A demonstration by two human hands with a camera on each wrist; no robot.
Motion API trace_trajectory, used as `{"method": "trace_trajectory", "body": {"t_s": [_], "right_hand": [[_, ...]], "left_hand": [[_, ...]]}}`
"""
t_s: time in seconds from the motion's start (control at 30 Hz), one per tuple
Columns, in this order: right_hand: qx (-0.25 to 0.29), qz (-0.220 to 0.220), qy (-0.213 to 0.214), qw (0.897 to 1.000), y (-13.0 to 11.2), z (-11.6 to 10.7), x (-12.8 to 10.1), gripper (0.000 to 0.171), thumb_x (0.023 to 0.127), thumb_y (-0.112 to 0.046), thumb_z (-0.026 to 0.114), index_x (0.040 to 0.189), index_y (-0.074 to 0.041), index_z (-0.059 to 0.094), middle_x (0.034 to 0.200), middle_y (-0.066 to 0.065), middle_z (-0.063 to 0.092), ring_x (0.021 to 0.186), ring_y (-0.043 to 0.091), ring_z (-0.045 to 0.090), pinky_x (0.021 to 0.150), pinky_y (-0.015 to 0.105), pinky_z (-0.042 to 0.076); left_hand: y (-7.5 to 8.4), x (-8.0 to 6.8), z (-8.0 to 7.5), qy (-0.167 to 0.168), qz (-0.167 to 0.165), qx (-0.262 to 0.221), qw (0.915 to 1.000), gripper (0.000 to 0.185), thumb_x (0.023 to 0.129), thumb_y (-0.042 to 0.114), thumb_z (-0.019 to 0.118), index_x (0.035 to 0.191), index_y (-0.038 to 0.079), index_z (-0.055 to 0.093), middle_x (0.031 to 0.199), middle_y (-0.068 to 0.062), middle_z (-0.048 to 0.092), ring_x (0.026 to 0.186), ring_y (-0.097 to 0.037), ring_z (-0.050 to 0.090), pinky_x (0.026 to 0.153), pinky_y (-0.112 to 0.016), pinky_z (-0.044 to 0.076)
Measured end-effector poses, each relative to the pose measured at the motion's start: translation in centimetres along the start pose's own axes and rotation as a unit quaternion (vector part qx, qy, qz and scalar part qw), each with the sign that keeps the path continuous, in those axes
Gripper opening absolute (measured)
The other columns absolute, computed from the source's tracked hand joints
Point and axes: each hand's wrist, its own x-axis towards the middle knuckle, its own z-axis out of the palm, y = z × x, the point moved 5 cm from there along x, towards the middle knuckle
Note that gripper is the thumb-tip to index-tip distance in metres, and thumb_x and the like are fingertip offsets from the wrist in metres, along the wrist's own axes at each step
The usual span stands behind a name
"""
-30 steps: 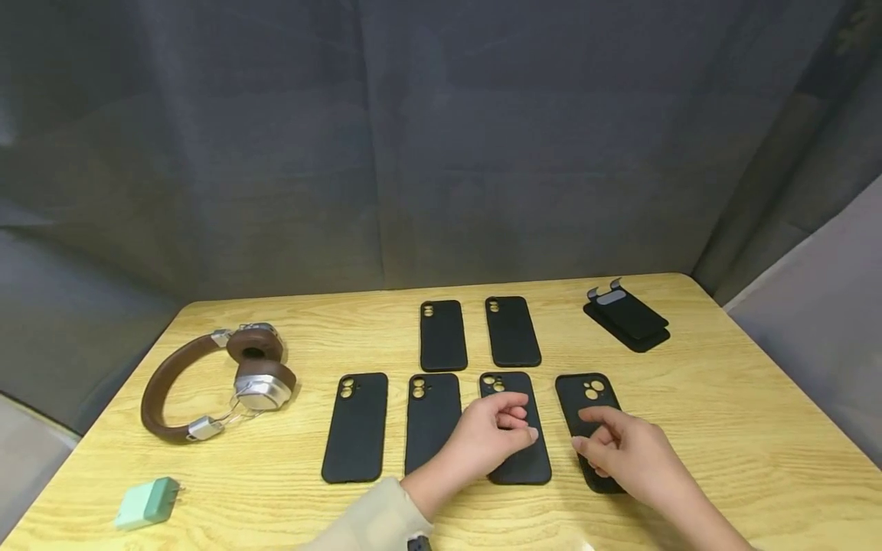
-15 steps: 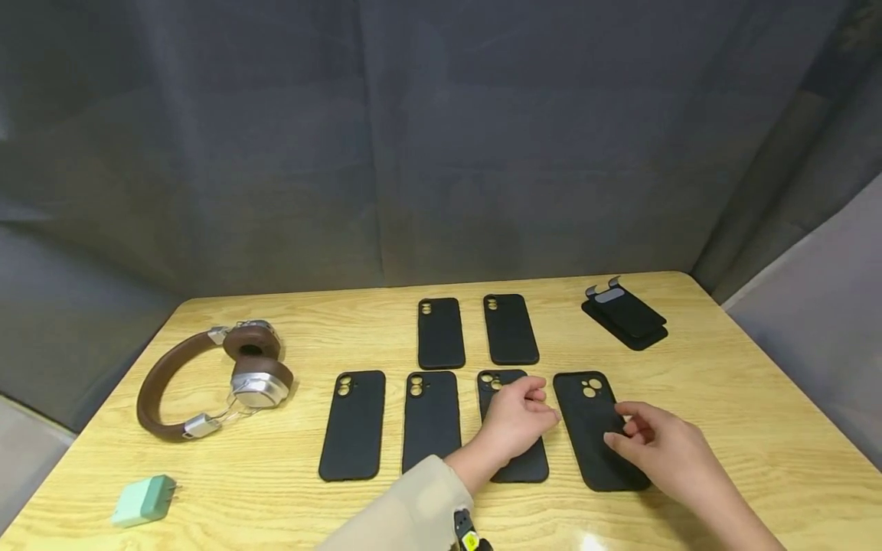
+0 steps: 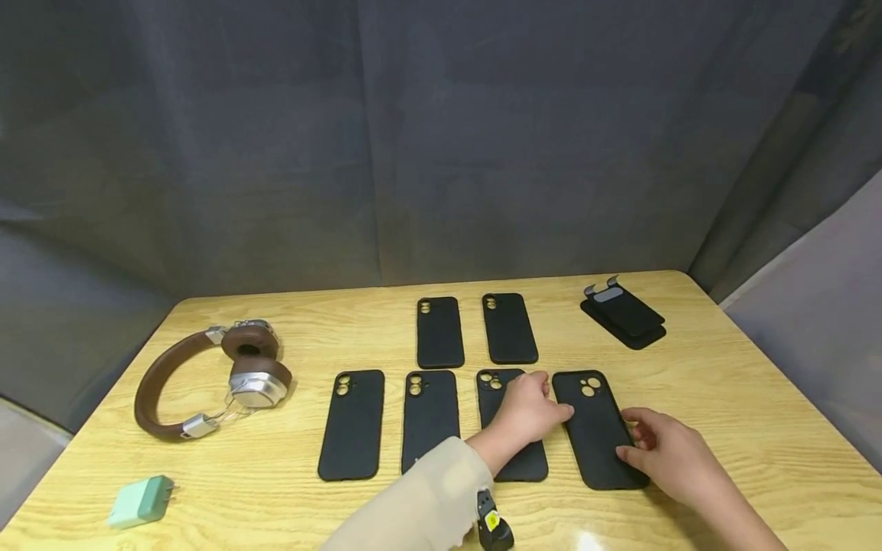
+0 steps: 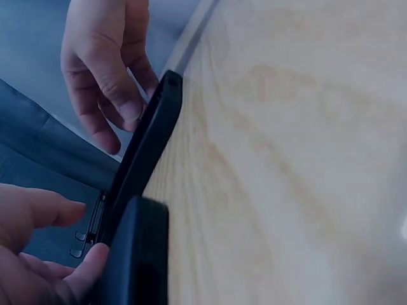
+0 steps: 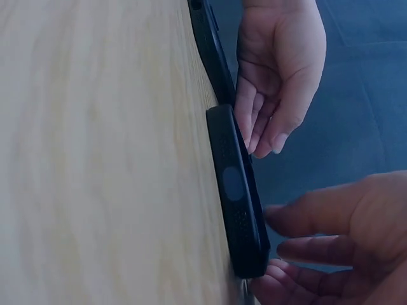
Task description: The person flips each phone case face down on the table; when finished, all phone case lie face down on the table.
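Several black phone cases lie in two rows on the wooden table [image 3: 723,398]. The rightmost front-row case [image 3: 594,428] has a three-lens cutout. My left hand [image 3: 540,402] reaches over the third case [image 3: 517,463] and its fingertips touch the rightmost case's left edge. My right hand [image 3: 637,440] pinches that case's right edge between thumb and fingers. In the left wrist view the case [image 4: 149,152] lies flat under the right hand's fingers [image 4: 121,95]. In the right wrist view the case [image 5: 235,190] sits between the left hand [image 5: 280,70] and the right hand [image 5: 337,241].
Two more cases [image 3: 351,425] [image 3: 429,417] lie at the front left, and two [image 3: 439,333] [image 3: 508,327] behind. A small stack of dark cases [image 3: 623,314] sits at the back right. Brown headphones [image 3: 207,379] and a green charger [image 3: 138,501] lie at the left.
My left hand moved right off the third case to the rightmost case's left edge. My right hand slid from the case's top to its right edge, and the case now lies straighter.
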Motion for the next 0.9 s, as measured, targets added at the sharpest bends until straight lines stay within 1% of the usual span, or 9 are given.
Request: {"method": "trace_trajectory", "body": {"t_s": [0.07, 0.13, 0.17, 0.27, 0.37, 0.47, 0.57, 0.73, 0.9], "right_hand": [[0.001, 0.005, -0.004, 1.0, 0.1, 0.0, 0.1, 0.052, 0.08, -0.017, 0.071, 0.122, 0.007, 0.052, 0.084, 0.003, 0.053, 0.076, 0.019, 0.048, 0.064, 0.033, 0.038], [0.007, 0.012, -0.01, 1.0, 0.3, 0.1, 0.2, 0.05, 0.08, -0.013, 0.07, 0.122, 0.007, 0.051, 0.085, 0.004, 0.053, 0.076, 0.019, 0.048, 0.064, 0.033, 0.039], [0.01, 0.014, -0.011, 1.0, 0.4, 0.2, 0.3, 0.049, 0.08, -0.011, 0.07, 0.121, 0.007, 0.052, 0.084, 0.004, 0.053, 0.076, 0.019, 0.048, 0.064, 0.033, 0.039], [0.012, 0.011, -0.009, 1.0, 0.6, 0.3, 0.4, 0.046, 0.079, -0.006, 0.068, 0.12, 0.007, 0.053, 0.085, 0.004, 0.054, 0.076, 0.019, 0.049, 0.064, 0.033, 0.04], [0.01, 0.008, -0.005, 1.0, 0.7, 0.3, 0.4, 0.042, 0.079, -0.003, 0.067, 0.118, 0.007, 0.054, 0.085, 0.004, 0.055, 0.077, 0.019, 0.05, 0.065, 0.033, 0.042], [0.009, 0.003, 0.0, 1.0, 0.7, 0.3, 0.4, 0.041, 0.078, -0.001, 0.066, 0.116, 0.008, 0.055, 0.083, 0.003, 0.055, 0.076, 0.018, 0.051, 0.065, 0.032, 0.043], [0.007, -0.001, 0.005, 1.0, 0.8, 0.2, 0.4, 0.041, 0.077, 0.0, 0.066, 0.115, 0.008, 0.055, 0.083, 0.003, 0.055, 0.076, 0.018, 0.051, 0.065, 0.032, 0.043], [0.019, 0.007, -0.002, 1.0, 0.8, 0.2, 0.4, 0.04, 0.077, 0.001, 0.066, 0.115, 0.008, 0.054, 0.085, 0.004, 0.055, 0.077, 0.019, 0.052, 0.065, 0.032, 0.044], [0.034, 0.013, -0.013, 0.999, 0.6, 0.2, 0.3, 0.039, 0.078, 0.002, 0.064, 0.115, 0.009, 0.054, 0.084, 0.004, 0.054, 0.077, 0.019, 0.051, 0.064, 0.032, 0.043]], "left_hand": [[0.2, 0.3, 0.1, 0.002, 0.005, 0.028, 0.9996, 0.023, 0.078, 0.017, 0.072, 0.075, 0.003, 0.054, 0.057, 0.002, 0.041, 0.047, -0.009, 0.037, 0.045, -0.02, 0.03], [0.3, 0.6, 0.2, 0.003, 0.002, 0.045, 0.999, 0.023, 0.078, 0.018, 0.073, 0.073, 0.004, 0.056, 0.053, 0.002, 0.041, 0.044, -0.01, 0.037, 0.044, -0.02, 0.03], [0.3, 0.7, 0.3, 0.002, -0.002, 0.048, 0.9988, 0.024, 0.078, 0.018, 0.073, 0.07, 0.005, 0.054, 0.05, 0.002, 0.039, 0.043, -0.011, 0.036, 0.043, -0.021, 0.03], [0.4, 1.0, 0.3, 0.008, -0.013, 0.065, 0.9978, 0.02, 0.077, 0.02, 0.074, 0.079, 0.004, 0.063, 0.061, -0.001, 0.049, 0.051, -0.012, 0.044, 0.048, -0.021, 0.037], [0.6, 1.2, 0.4, 0.011, -0.011, 0.08, 0.9967, 0.023, 0.076, 0.018, 0.075, 0.088, 0.001, 0.065, 0.07, -0.004, 0.056, 0.056, -0.013, 0.047, 0.052, -0.021, 0.039], [0.8, 1.3, 0.5, 0.011, -0.003, 0.101, 0.9948, 0.024, 0.074, 0.016, 0.076, 0.089, 0.001, 0.066, 0.072, -0.004, 0.058, 0.055, -0.012, 0.047, 0.052, -0.021, 0.04], [1.1, 1.5, 0.8, 0.009, 0.006, 0.125, 0.9921, 0.021, 0.073, 0.012, 0.076, 0.087, 0.001, 0.065, 0.069, -0.003, 0.056, 0.052, -0.012, 0.045, 0.048, -0.021, 0.038], [1.2, 1.7, 1.1, 0.008, 0.012, 0.13, 0.9914, 0.018, 0.068, 0.006, 0.073, 0.083, 0.002, 0.063, 0.063, -0.001, 0.05, 0.049, -0.013, 0.044, 0.042, -0.021, 0.034], [1.0, 1.8, 1.2, 0.008, 0.01, 0.118, 0.9929, 0.03, 0.067, 0.007, 0.075, 0.093, 0.001, 0.064, 0.075, -0.004, 0.056, 0.057, -0.014, 0.047, 0.049, -0.021, 0.038]]}}
